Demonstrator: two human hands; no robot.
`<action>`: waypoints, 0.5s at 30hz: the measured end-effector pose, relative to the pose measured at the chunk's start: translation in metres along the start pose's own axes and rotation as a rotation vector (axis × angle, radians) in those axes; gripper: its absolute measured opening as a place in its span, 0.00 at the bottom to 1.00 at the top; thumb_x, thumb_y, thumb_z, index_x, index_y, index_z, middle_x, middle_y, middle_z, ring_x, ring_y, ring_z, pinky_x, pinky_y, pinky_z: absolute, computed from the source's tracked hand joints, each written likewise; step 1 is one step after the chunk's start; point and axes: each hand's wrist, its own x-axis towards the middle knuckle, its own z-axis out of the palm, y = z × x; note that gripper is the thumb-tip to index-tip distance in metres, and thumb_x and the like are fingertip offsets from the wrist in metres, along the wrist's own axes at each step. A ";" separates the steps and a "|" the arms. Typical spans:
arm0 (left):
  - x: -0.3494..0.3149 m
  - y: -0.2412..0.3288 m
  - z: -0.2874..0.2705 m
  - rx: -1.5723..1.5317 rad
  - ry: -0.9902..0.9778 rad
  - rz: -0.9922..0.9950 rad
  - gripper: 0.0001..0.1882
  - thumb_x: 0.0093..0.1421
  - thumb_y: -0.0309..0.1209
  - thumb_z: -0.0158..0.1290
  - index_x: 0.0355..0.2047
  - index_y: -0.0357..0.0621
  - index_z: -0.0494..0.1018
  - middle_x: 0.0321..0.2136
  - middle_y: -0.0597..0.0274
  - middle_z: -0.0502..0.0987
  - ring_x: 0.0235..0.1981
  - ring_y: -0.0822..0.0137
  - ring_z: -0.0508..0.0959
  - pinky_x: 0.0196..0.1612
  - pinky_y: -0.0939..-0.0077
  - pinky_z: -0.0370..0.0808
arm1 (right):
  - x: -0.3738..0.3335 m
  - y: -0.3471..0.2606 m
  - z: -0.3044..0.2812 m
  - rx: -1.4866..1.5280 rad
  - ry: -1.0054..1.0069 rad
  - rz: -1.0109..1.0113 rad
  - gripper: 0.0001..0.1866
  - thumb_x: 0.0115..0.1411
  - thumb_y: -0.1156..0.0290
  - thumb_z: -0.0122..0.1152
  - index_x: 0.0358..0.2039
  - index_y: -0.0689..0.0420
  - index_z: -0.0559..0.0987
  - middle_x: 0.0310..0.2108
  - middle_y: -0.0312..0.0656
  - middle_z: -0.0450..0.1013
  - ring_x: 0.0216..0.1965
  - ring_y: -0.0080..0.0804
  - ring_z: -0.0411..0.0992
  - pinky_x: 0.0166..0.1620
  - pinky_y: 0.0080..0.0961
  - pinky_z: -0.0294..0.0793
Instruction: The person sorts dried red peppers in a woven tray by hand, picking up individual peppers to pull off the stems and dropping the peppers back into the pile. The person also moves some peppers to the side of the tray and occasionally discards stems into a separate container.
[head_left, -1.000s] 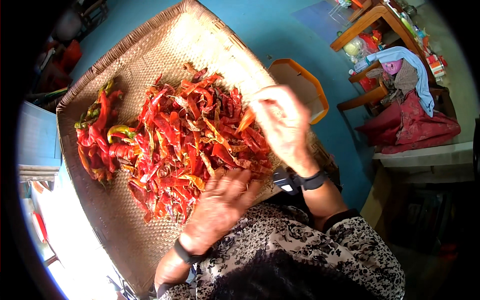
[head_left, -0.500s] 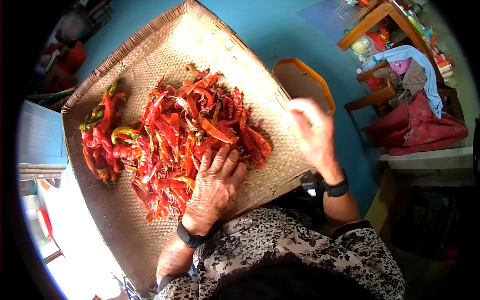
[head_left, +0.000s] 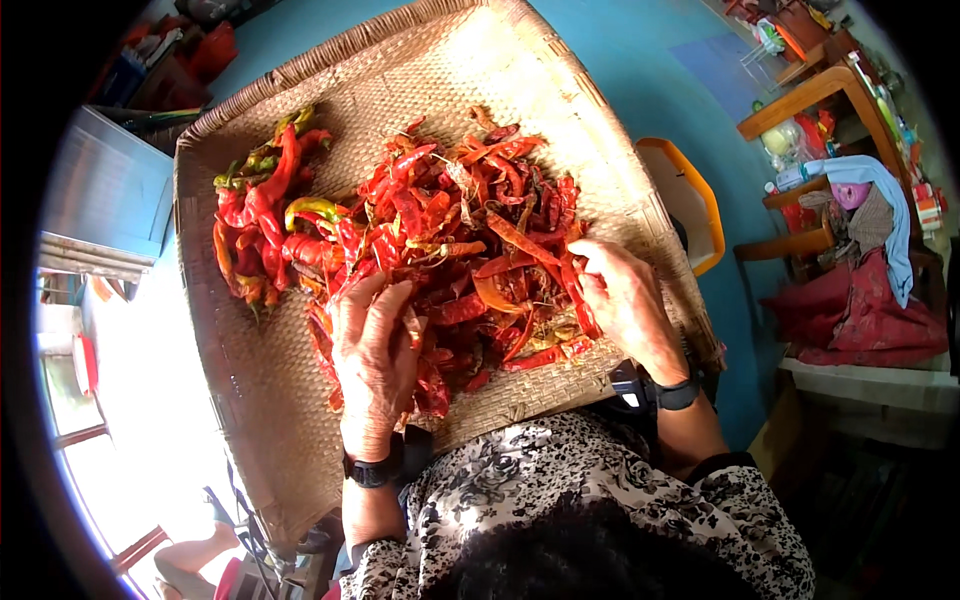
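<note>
A heap of dried red chilies (head_left: 430, 215) lies in a large woven bamboo tray (head_left: 262, 395). My left hand (head_left: 375, 345) is at the near side of the heap, its fingers bent round some chilies and the fingertips partly hidden. At the heap's right edge, my right hand (head_left: 630, 305) touches the chilies with thumb and fingers apart. Plumper red and green chilies (head_left: 268, 205) form a cluster at the tray's left side. Each wrist wears a black band.
Right of the tray, an orange-rimmed container (head_left: 712, 215) stands on the blue floor. Farther right, a wooden chair (head_left: 790, 240) bears heaped clothes, including a dark red cloth (head_left: 865, 310). A pale blue cabinet (head_left: 105, 190) stands at the left, beside a bright opening.
My right hand has come down from above the tray's right edge to the chilies. My left hand has shifted left across the heap and curled. The view has turned slightly.
</note>
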 end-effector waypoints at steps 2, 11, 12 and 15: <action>-0.007 -0.002 -0.002 -0.149 -0.024 -0.150 0.21 0.52 0.20 0.60 0.48 0.43 0.75 0.47 0.54 0.74 0.46 0.53 0.74 0.49 0.64 0.74 | 0.000 -0.008 -0.012 0.029 0.019 -0.051 0.15 0.55 0.85 0.56 0.43 0.58 0.75 0.28 0.42 0.73 0.26 0.32 0.73 0.30 0.28 0.76; -0.010 0.013 0.009 0.021 -0.141 0.054 0.29 0.46 0.21 0.60 0.52 0.48 0.74 0.46 0.54 0.73 0.48 0.52 0.72 0.53 0.58 0.70 | 0.036 0.023 -0.066 -0.373 0.610 -0.048 0.11 0.57 0.80 0.60 0.42 0.59 0.79 0.35 0.42 0.73 0.29 0.31 0.74 0.31 0.27 0.75; -0.009 0.014 0.010 0.026 -0.140 0.057 0.29 0.46 0.21 0.60 0.52 0.48 0.74 0.46 0.54 0.73 0.48 0.52 0.72 0.53 0.58 0.70 | 0.040 0.030 -0.069 -0.645 0.633 -0.204 0.11 0.57 0.78 0.62 0.42 0.59 0.79 0.35 0.42 0.73 0.29 0.32 0.74 0.32 0.28 0.75; -0.004 0.018 0.012 0.039 -0.162 0.086 0.30 0.47 0.22 0.60 0.54 0.48 0.72 0.46 0.53 0.73 0.49 0.51 0.71 0.54 0.57 0.69 | 0.042 0.000 -0.028 -0.067 0.369 -0.064 0.09 0.57 0.74 0.64 0.39 0.58 0.78 0.31 0.42 0.73 0.33 0.34 0.74 0.34 0.31 0.75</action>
